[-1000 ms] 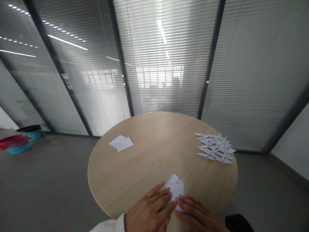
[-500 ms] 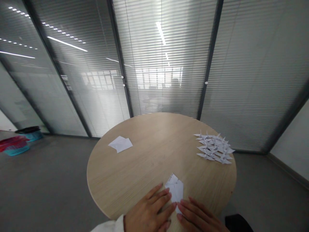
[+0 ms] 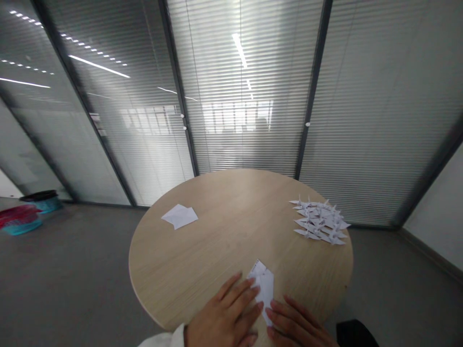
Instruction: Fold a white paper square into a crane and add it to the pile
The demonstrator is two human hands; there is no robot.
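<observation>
A partly folded white paper lies on the near part of the round table, with creases and small printed marks along its top left edge. My left hand lies flat on its left side, fingers stretched and slightly apart, covering part of that side. On the other side, my right hand has its fingers stretched out, the tips touching the lower right edge. The paper narrows downward between the two hands, and its lower end is partly hidden by the fingers.
The light wood table carries loose white paper sheets at the left. Several folded paper cranes stand grouped in rows near the right edge. Blue bins stand on the floor far left. Glass panels with blinds rise behind.
The paper's lower part now lies flatter and narrows smoothly between the hands. My left fingertips have shifted slightly onto it, and the right fingertips sit a little along its lower edge.
</observation>
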